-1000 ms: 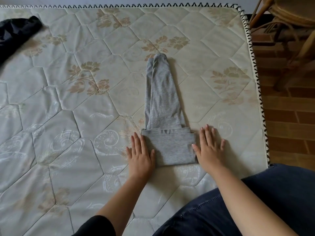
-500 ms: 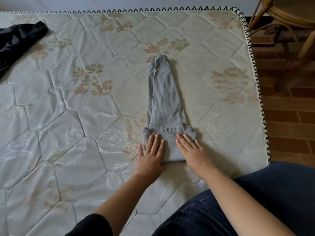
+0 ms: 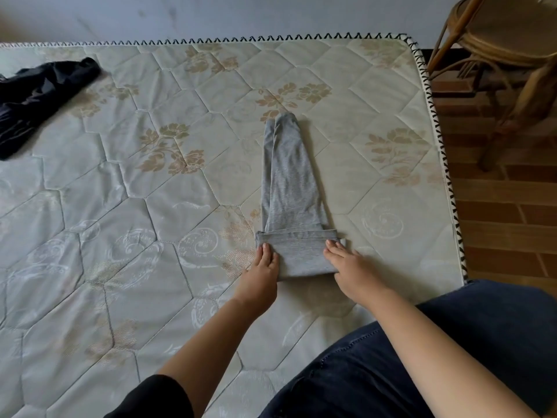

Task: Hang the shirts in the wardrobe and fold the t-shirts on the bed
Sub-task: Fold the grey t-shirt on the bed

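Left hand (image 3: 263, 271) and right hand (image 3: 351, 268), fingers flat, are pressing the folded end of the t-shirt (image 3: 286, 176); next, probably folding it onward.

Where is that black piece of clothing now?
In the head view, the black garment lies crumpled at the far left of the mattress, well apart from the grey t-shirt.

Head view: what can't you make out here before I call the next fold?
All in the head view.
Grey t-shirt: sleeves and neckline hidden inside its own folds.
Left hand, right hand: whether fingertips slip under the cloth, hidden by the hands themselves.
Black garment: cut off by the left edge; type unclear.
Wooden chair: cut by top and right edges.
Wardrobe: out of frame.
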`<state>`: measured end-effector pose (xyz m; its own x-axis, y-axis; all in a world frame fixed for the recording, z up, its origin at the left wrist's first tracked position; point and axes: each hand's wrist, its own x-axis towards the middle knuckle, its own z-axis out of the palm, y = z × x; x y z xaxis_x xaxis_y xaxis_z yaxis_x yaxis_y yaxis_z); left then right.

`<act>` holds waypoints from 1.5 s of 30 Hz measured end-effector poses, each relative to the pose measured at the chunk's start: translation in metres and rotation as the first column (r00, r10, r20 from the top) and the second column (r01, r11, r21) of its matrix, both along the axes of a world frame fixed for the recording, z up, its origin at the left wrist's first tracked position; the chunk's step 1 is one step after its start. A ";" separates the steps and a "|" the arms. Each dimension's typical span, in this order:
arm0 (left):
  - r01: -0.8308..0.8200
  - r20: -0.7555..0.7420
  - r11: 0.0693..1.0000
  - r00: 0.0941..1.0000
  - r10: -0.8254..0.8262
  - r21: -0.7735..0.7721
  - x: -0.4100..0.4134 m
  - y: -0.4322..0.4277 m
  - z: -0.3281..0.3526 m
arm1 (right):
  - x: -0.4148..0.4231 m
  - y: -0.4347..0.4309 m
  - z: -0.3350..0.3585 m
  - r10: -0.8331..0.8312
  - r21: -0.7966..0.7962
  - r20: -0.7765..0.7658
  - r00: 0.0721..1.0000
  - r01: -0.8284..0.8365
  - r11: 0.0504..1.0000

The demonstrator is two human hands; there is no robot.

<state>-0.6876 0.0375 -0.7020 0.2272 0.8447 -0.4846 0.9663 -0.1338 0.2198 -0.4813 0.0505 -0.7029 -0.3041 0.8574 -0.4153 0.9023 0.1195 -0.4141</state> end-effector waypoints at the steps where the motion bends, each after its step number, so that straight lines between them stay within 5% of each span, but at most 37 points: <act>1: 0.005 0.011 1.000 1.000 -0.004 -0.005 0.000 -0.002 0.002 | 0.000 -0.002 0.003 0.007 -0.009 0.006 1.000 -0.006 1.000; 12: -0.024 0.058 0.990 0.998 0.033 -0.139 0.004 -0.015 0.030 | 0.010 -0.028 0.032 -0.052 -0.093 0.096 0.994 0.061 0.994; 19: -0.089 0.215 0.993 0.971 0.104 -0.080 -0.011 -0.016 0.052 | 0.020 -0.037 0.039 -0.210 0.011 -0.172 0.962 0.215 0.976; 26: -0.287 0.622 0.877 0.622 0.476 -0.384 -0.021 -0.015 0.074 | 0.019 -0.036 0.041 -0.492 -0.162 -0.629 0.602 0.517 0.840; 30: -0.329 0.643 0.797 0.472 0.603 -0.507 -0.020 -0.015 0.057 | 0.015 -0.029 0.032 -0.507 -0.173 -0.618 0.601 0.525 0.833; 33: -0.317 0.596 0.816 0.563 0.572 -0.484 -0.020 -0.017 0.039 | 0.011 -0.025 0.025 -0.497 -0.172 -0.562 0.660 0.495 0.852; 37: -0.410 0.503 0.872 0.713 0.488 -0.266 -0.019 -0.014 0.021 | 0.009 -0.016 0.017 -0.505 -0.171 -0.512 0.695 0.494 0.853; 45: -0.496 0.472 0.868 0.762 0.444 -0.015 -0.005 -0.003 0.007 | 0.015 -0.013 0.008 -0.532 -0.346 -0.454 0.715 0.409 0.844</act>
